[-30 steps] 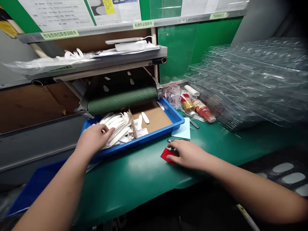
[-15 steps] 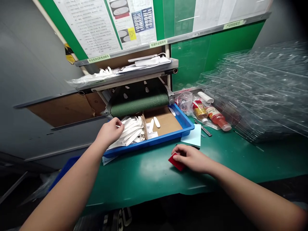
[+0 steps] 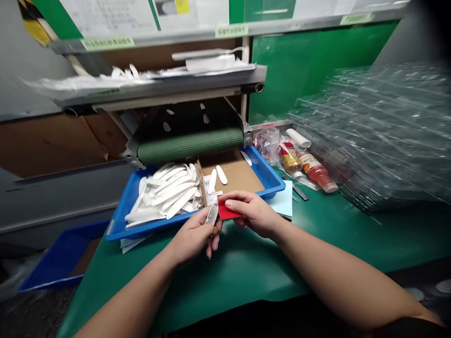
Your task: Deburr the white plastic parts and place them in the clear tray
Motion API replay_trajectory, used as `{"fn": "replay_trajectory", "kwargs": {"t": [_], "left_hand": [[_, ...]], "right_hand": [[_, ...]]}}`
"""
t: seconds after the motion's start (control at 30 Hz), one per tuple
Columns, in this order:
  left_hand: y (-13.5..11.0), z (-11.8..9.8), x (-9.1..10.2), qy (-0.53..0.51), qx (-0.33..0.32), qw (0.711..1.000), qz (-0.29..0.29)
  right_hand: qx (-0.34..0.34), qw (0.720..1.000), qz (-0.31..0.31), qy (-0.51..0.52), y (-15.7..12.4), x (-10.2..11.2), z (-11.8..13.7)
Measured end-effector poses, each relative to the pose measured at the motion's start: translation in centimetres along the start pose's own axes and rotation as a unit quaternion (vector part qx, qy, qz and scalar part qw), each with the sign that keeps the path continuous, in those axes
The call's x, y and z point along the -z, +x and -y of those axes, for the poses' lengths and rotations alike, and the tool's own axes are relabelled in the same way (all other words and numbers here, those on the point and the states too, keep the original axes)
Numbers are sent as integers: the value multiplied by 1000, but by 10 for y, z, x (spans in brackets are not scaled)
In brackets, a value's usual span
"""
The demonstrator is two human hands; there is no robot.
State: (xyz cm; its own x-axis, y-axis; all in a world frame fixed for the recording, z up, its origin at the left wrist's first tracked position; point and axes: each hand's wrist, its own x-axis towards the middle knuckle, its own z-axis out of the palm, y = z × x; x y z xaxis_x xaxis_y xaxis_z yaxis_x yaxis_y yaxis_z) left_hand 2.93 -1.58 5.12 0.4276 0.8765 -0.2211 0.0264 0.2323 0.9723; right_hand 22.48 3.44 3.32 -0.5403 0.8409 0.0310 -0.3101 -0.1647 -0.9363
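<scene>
My left hand is closed on a slim white plastic piece, holding it just above the green table in front of the blue tray. My right hand pinches a small red pad against the white piece's upper end. The two hands meet at the tray's front rim. Inside the tray, a pile of several similar white pieces fills the left side, and a brown cardboard insert with two loose white pieces lies on the right.
A green conveyor roller overhangs the tray's back. Bottles and a plastic bag lie to the right, beside a tall stack of clear plastic trays. A pale blue sheet lies by the tray. A second blue bin sits lower left.
My left hand left the pile in the tray with a white piece and came to the table's middle. My right hand lifted the red pad off the table and brought it to that piece.
</scene>
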Motion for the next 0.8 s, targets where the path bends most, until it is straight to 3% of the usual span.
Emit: {"fn": "replay_trajectory", "kwargs": {"t": [0.1, 0.23, 0.3, 0.47, 0.63, 0.8], "left_hand": [[-2, 20, 10, -87, 35, 995, 43], [-6, 29, 16, -155, 47, 980, 118], [-7, 28, 14, -140, 42, 980, 132], [-6, 24, 7, -18, 52, 992, 110], [-6, 26, 6, 32, 54, 997, 50], [-5, 27, 6, 87, 37, 994, 45]], "right_hand": [[-50, 998, 17, 16, -6, -2, -11], [-53, 996, -58, 53, -11, -6, -9], [-61, 994, -65, 63, -13, -9, -8], [-115, 980, -18, 162, -14, -8, -3], [-54, 978, -86, 180, -12, 10, 11], [-29, 980, -123, 152, -13, 17, 16]]}}
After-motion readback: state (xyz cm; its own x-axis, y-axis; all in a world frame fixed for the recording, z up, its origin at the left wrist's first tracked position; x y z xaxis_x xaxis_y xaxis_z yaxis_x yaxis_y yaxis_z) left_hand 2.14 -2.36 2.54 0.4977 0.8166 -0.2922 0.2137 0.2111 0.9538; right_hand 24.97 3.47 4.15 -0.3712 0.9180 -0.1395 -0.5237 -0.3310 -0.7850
